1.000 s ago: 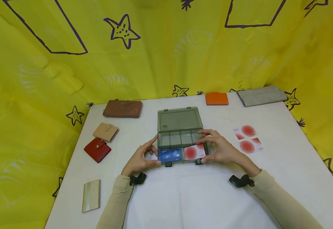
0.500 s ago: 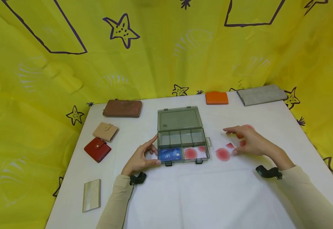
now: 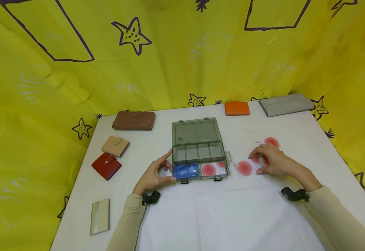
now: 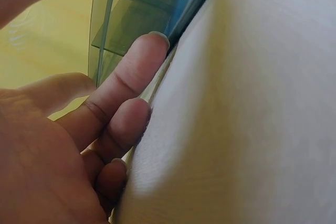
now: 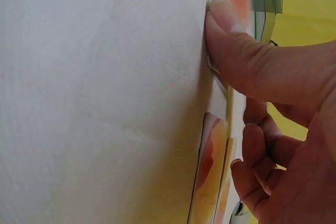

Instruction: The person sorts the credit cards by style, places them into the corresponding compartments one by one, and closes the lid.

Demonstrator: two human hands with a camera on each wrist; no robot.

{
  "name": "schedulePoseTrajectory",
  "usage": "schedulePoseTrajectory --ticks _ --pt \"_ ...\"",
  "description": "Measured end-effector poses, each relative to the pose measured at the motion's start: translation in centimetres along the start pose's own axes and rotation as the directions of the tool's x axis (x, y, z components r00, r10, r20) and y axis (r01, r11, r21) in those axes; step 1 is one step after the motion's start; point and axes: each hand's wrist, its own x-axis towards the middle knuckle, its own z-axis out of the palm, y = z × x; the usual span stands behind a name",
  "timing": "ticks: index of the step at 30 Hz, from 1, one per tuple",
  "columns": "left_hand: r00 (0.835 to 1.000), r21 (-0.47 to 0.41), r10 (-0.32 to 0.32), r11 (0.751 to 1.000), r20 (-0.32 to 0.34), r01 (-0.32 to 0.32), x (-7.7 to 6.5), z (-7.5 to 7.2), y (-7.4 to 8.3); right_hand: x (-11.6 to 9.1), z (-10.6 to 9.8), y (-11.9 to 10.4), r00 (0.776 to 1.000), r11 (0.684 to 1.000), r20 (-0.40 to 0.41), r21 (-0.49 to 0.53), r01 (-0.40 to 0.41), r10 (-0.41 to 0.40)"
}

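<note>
- The left hand (image 3: 153, 174) holds the left end of the box (image 3: 200, 161), thumb at the near corner, index finger along the side.
- The right hand (image 3: 273, 161) pinches a red-and-white card (image 3: 244, 168) on the surface (image 3: 207, 216), thumb at its near edge, fingers bent over the far side.
- A second card (image 3: 265, 160) lies partly hidden beneath that hand; a third card (image 3: 272, 142) lies just beyond it.
- The box stands open, its lid (image 3: 196, 131) hinged back on the far side. In front, a blue VIP card (image 3: 186, 171) fills the left compartment, a red-and-white one (image 3: 213, 169) the right. Smaller compartments run behind.
- To the left: a red wallet (image 3: 106, 166) close against a beige wallet (image 3: 115, 146), a brown wallet (image 3: 133, 120) farther back, a pale gold wallet (image 3: 100, 217) nearer.
- Far right: an orange wallet (image 3: 237, 108) and a longer grey wallet (image 3: 286, 105).
- Behind the surface hangs a yellow cloth (image 3: 166, 76) with dark star drawings.
</note>
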Motion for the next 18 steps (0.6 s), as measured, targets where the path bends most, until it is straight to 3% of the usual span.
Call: schedulePoseTrajectory --ticks 4,9,13,18 --pt "1.000 -0.007 0.000 1.000 -0.003 0.000 -0.1 -0.1 0.0 0.2 -0.1 -0.1 1.000 1.000 -0.006 0.018 -0.012 0.012" --pt "1.000 -0.008 -0.008 1.000 -0.005 0.007 -0.1 -0.1 0.1 0.0 -0.1 0.0 0.997 0.994 -0.056 0.099 0.055 -0.050" --pt "1.000 -0.007 -0.004 1.000 -0.006 0.004 -0.1 -0.1 0.1 0.1 -0.6 -0.1 0.988 0.982 -0.151 0.177 0.069 -0.042" --pt "1.000 -0.007 0.005 1.000 -0.005 -0.005 0.0 0.0 -0.1 0.4 -1.1 -0.8 0.959 0.941 -0.282 0.327 0.088 0.009"
